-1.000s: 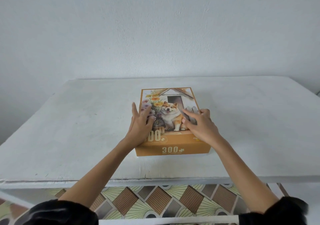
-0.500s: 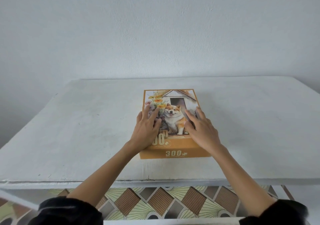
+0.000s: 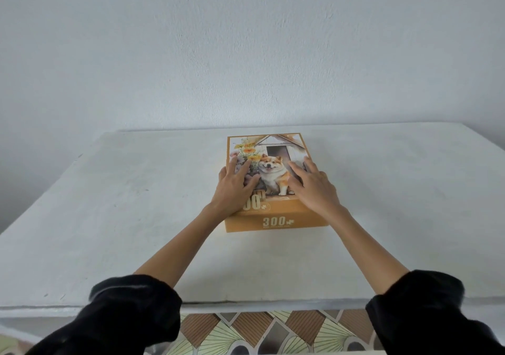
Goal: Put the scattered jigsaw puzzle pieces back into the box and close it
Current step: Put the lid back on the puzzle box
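An orange jigsaw box (image 3: 276, 147) lies shut on the white table (image 3: 136, 204), near the middle. Its lid shows a smiling dog, flowers and a kennel, with "300" printed on the front wall. My left hand (image 3: 235, 188) lies flat on the lid's left side with its fingers spread. On the right side of the lid my right hand (image 3: 314, 188) lies flat in the same way. Neither hand curls around the box. No loose puzzle pieces are in view.
A plain white wall stands behind the table. The table's front edge (image 3: 246, 304) runs below my forearms. Patterned brown and green floor tiles (image 3: 259, 330) show beneath it. My black sleeves fill the bottom corners.
Both hands have slid a little farther up the lid and lie flatter. The box now sits slightly farther from the front edge, and the view has shifted.
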`<state>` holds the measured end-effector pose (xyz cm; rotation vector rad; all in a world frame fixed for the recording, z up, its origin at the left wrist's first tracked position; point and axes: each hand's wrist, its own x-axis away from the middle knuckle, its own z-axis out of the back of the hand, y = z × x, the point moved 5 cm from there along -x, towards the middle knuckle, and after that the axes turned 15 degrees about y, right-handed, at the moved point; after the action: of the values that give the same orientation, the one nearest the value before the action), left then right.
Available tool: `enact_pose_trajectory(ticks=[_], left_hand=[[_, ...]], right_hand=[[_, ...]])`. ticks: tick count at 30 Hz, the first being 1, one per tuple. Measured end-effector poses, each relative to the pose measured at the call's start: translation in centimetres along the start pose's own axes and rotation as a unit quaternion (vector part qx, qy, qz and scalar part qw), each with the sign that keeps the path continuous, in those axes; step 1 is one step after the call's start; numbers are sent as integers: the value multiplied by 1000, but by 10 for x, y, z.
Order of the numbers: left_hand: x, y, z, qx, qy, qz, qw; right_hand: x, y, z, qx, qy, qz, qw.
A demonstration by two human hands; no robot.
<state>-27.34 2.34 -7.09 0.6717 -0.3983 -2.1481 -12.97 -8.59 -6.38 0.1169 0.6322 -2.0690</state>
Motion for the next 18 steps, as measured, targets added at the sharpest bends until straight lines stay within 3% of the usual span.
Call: enact_pose_trajectory(ticks=[18], left_hand=[[-132,0,-42,-32,-13,-18,999]], right_hand=[[-135,25,-34,-14,7,17,1000]])
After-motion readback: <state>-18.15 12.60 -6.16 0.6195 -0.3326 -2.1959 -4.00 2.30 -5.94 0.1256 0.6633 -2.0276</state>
